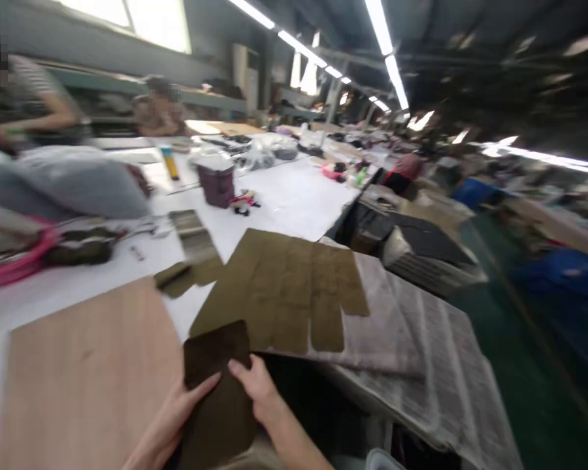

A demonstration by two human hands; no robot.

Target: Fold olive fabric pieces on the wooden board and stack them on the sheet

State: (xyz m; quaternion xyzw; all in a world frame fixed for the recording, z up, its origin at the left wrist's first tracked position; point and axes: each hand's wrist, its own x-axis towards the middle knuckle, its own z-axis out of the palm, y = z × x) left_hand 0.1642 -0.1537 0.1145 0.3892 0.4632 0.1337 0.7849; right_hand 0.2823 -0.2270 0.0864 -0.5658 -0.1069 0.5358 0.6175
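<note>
Between my hands is a dark olive-brown fabric piece (218, 405) with rounded top corners, held near the table's front edge. My left hand (181, 405) grips its left edge, thumb lying on top and fingers hidden beneath. On the right edge, my right hand (257, 385) pinches it the same way, thumb over the surface. Just beyond lie several overlapping olive fabric pieces (284, 281), spread side by side on grey covered material. A smaller olive piece (176, 277) rests to their left on the white table.
A wooden board (88, 378) lies at the left. On the white table (294, 196) stand a purple basket (215, 183) and a yellow-blue container (169, 163). Grey-wrapped sheets (436, 352) extend right, beside a green floor aisle (529, 365). Two people (159, 111) are across the table.
</note>
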